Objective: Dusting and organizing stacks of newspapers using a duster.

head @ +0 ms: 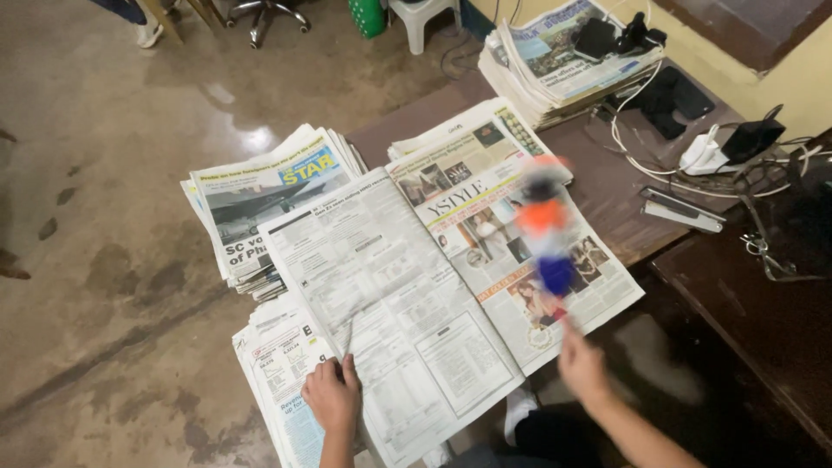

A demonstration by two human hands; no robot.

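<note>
Left hand (332,396) presses flat, fingers released, on the open newspaper's (416,295) near left edge. Right hand (582,368) grasps a blurred orange, white and blue object (546,234) above its right page, which overhangs the brown table (624,208).

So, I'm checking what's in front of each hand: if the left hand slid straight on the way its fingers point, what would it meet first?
The left hand lies flat on the open newspaper, fingers pointing away from the person. Going straight on, it would likely just cross more of that page, then reach the stack of folded newspapers beyond.
</note>
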